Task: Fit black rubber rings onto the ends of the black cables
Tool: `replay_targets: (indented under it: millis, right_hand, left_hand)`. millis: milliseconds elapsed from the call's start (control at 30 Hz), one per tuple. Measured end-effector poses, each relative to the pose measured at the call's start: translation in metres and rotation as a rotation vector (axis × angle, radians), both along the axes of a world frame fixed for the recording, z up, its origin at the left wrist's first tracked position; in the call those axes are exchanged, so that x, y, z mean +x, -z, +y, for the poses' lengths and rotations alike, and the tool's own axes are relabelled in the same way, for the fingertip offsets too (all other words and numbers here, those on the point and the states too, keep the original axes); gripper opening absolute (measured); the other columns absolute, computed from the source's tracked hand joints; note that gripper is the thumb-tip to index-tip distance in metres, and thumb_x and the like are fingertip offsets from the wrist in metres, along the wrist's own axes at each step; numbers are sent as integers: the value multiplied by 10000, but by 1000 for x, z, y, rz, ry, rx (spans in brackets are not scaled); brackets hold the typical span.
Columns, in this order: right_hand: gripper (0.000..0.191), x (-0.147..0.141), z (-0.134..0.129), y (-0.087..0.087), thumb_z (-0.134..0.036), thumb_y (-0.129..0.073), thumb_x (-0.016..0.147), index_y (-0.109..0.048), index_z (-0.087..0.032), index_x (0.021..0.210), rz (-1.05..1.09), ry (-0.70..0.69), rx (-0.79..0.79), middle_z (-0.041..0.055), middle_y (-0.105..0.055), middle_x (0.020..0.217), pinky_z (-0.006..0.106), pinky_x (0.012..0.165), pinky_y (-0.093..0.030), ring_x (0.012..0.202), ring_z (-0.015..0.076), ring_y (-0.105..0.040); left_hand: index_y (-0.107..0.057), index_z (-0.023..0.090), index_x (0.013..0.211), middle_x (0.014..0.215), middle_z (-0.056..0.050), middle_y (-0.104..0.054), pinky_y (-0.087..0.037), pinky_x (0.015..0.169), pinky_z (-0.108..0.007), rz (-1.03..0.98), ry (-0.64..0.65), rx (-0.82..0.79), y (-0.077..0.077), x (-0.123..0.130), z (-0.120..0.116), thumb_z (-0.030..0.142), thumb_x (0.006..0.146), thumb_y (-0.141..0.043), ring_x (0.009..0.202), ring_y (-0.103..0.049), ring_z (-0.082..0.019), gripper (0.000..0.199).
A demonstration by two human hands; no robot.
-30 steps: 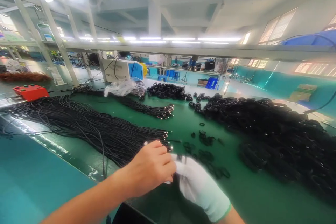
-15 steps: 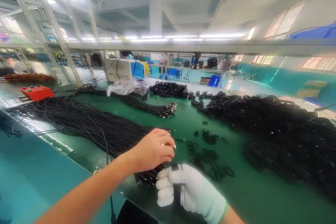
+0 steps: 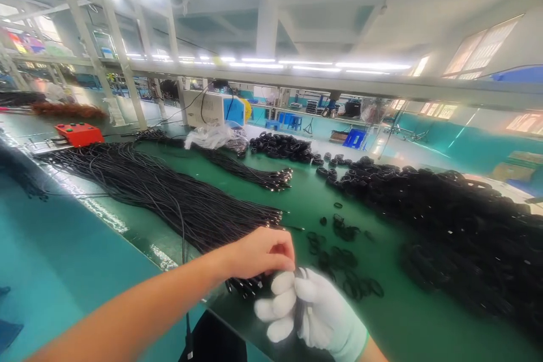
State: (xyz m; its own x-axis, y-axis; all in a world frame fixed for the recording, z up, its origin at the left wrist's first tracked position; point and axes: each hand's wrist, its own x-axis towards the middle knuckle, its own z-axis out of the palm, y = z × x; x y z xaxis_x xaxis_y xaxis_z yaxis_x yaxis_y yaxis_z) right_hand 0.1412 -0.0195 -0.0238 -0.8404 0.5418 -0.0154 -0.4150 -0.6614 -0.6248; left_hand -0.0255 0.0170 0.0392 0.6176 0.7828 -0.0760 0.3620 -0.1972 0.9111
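My right hand (image 3: 316, 308), in a white glove, is closed around a short black cable bundle (image 3: 300, 311) that stands roughly upright in its grip. My left hand (image 3: 269, 250), bare, has its thumb and fingertips pinched together at the top of that bundle, right by the gloved thumb. What lies between those fingertips is too small and hidden to make out. Under and behind my left forearm stretches a thick spread of long black cables (image 3: 178, 192), their shiny tips towards my hands.
Small black coils (image 3: 343, 260) lie right of my hands, beside a large heap of black coils (image 3: 445, 237). Farther back are another cable bunch (image 3: 250, 172), a clear plastic bag (image 3: 212, 137), a white-and-blue machine (image 3: 212, 108) and a red button box (image 3: 79, 134).
My left hand has come down and slightly right, to the top of the bundle in the glove. Its fingers have curled tighter. The whole view has shifted a little.
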Motion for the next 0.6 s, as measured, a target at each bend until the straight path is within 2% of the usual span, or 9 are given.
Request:
replay_targets:
  millis: [100, 200, 300, 367, 500, 600]
  right_hand:
    - [340, -2, 2, -1, -366, -697, 703, -621, -95, 894, 10, 111, 18, 98, -685, 700, 374, 709, -478, 909, 280, -620]
    - [299, -2, 4, -3, -343, -600, 790, -639, -65, 892, -33, 166, 179, 113, -687, 638, 374, 714, -488, 787, 264, -664]
    - [281, 1, 4, -7, -300, -540, 820, -643, -48, 890, -53, 141, 287, 128, -688, 632, 358, 675, -499, 744, 262, -673]
    - [270, 3, 5, -9, -268, -531, 806, -646, -38, 888, -62, 87, 313, 145, -694, 659, 386, 675, -506, 770, 283, -671]
    - [272, 7, 5, -16, -223, -503, 785, -659, -11, 856, -96, 15, 377, 170, -696, 697, 451, 754, -485, 786, 290, -665]
    - [258, 8, 3, -23, -185, -500, 765, -666, -6, 848, -119, -38, 429, 170, -693, 713, 421, 729, -489, 725, 262, -664]
  left_hand:
    - [-595, 154, 779, 679, 36, -547, -372, 558, -188, -123, -195, 91, 16, 6, -16, 206, 787, -533, 625, -475, -90, 81]
    - [-586, 161, 819, 765, 19, -569, -387, 639, -207, -217, -301, 95, 28, 9, -26, 214, 832, -477, 715, -494, -106, 122]
    - [-557, 171, 919, 773, 24, -546, -378, 609, -207, -296, -247, -73, 36, 8, -28, 205, 831, -472, 679, -470, -98, 127]
    - [-539, 173, 945, 762, 28, -528, -375, 600, -205, -309, -200, -113, 39, 6, -28, 180, 807, -501, 668, -461, -94, 143]
    - [-531, 177, 899, 797, 21, -527, -393, 623, -216, -218, -213, 82, 39, 6, -32, 157, 781, -542, 683, -469, -98, 120]
    - [-515, 181, 845, 822, 17, -538, -396, 608, -215, -181, -267, 186, 40, 11, -39, 128, 771, -541, 677, -478, -99, 94]
